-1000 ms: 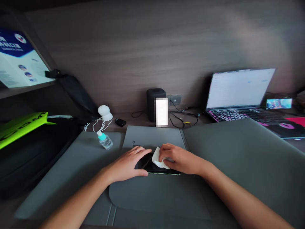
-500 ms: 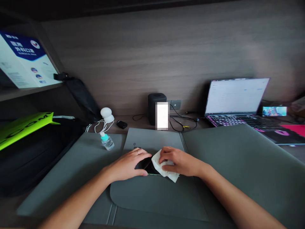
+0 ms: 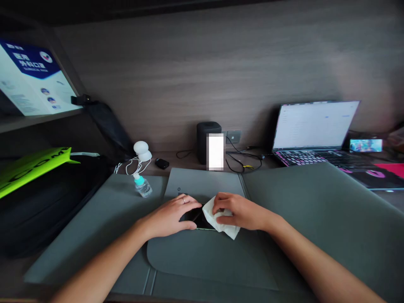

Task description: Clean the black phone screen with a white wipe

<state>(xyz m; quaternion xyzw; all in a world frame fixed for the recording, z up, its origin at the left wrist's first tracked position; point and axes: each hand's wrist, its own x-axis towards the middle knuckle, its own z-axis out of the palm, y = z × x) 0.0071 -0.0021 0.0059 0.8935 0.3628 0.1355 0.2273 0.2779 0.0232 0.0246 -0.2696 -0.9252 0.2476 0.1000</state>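
A dark, glossy phone (image 3: pixel 197 217) lies flat on a grey laptop sleeve (image 3: pixel 202 256) in front of me. My left hand (image 3: pixel 172 215) grips its left end, thumb along the near edge and fingers at the far edge. A ring is on one finger. Bunched in my right hand (image 3: pixel 240 210) is a white tissue (image 3: pixel 222 225), pressed on the phone's right part. That end of the phone is hidden under tissue and hand. Left of the sleeve, a small clear bottle (image 3: pixel 144 187) with a turquoise top leans at a tilt in the view.
Behind the sleeve stand a black speaker (image 3: pixel 203 145) and loose cables (image 3: pixel 240 164). An open laptop (image 3: pixel 315 128) and a lit phone (image 3: pixel 366 145) are at the right. On the left are a white device (image 3: pixel 142 150), a black fob (image 3: pixel 162 163), a black bag (image 3: pixel 47 202) and a mask box (image 3: pixel 34 80).
The whole view has shifted very slightly. My right hand and the tissue have slid a touch to the right; my left hand keeps its grip on the phone.
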